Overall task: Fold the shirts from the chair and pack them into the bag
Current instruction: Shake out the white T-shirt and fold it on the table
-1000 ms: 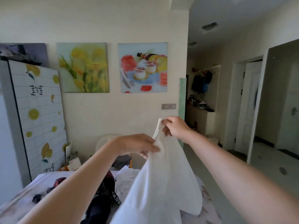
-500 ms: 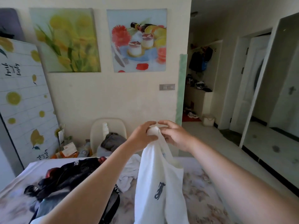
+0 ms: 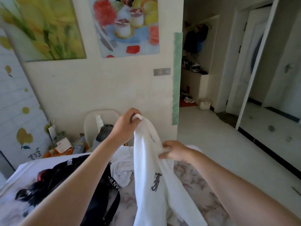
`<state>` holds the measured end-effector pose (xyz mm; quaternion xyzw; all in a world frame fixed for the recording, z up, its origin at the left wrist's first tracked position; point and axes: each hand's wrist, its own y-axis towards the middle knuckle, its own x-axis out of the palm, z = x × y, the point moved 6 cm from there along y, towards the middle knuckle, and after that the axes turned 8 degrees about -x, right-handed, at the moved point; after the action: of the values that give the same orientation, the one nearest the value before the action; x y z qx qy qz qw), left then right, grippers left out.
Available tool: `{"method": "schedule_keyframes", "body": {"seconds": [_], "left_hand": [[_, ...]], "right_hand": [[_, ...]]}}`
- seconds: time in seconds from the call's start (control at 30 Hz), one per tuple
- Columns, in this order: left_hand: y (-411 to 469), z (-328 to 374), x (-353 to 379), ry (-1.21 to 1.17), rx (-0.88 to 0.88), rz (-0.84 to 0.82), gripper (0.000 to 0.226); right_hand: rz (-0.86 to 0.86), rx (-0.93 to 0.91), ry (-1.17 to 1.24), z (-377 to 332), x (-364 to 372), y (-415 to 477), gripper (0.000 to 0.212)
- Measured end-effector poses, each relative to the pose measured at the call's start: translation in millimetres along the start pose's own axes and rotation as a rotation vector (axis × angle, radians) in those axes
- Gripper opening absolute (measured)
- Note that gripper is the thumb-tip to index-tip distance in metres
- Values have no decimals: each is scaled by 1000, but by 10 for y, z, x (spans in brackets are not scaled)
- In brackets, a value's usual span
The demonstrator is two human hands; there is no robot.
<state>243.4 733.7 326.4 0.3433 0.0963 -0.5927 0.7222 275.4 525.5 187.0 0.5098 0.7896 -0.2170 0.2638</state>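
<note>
Black bag point(image 3: 99, 198) beside hand-held shirt point(image 3: 154, 176)

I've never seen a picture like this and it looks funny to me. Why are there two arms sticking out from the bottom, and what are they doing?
The picture comes from a camera worn on a person's head, looking forward and down, so you see their own arms reaching out, as if you were them. There is no machine here, just two bare hands.

The left hand pinches the top of a white shirt and lifts it up. The right hand grips the same shirt lower down, at its side. The shirt hangs between them, and you can see a dark fancy letter printed on it.

Below is a surface with a flowery cover. On it lie a black bag with white lettering on its straps and another crumpled white shirt. Behind it stands a pale chair with grey clothing piled on it. On the wall hang two colourful paintings.
</note>
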Motion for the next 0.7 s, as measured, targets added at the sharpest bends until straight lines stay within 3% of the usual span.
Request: {"method": "schedule_keyframes", "body": {"seconds": [0.1, 0.3, 0.43, 0.53, 0.63, 0.7], "left_hand": [[112, -119, -224, 13, -24, 134, 9], [289, -258, -381, 265, -29, 90, 13], [279, -92, -517, 604, -41, 57, 24], [205, 198, -684, 806, -35, 150, 23], [109, 447, -915, 661, -31, 243, 22], [12, 590, -1019, 486, -11, 258, 18]], "right_hand": [[215, -11, 142, -54, -183, 99, 24], [515, 32, 478, -161, -599, 125, 20], [654, 12, 405, -266, -835, -28, 16], [758, -66, 284, -549, -1062, -208, 20], [770, -116, 210, -831, -1289, -425, 50], [710, -169, 151, -1028, -1388, -565, 51]]}}
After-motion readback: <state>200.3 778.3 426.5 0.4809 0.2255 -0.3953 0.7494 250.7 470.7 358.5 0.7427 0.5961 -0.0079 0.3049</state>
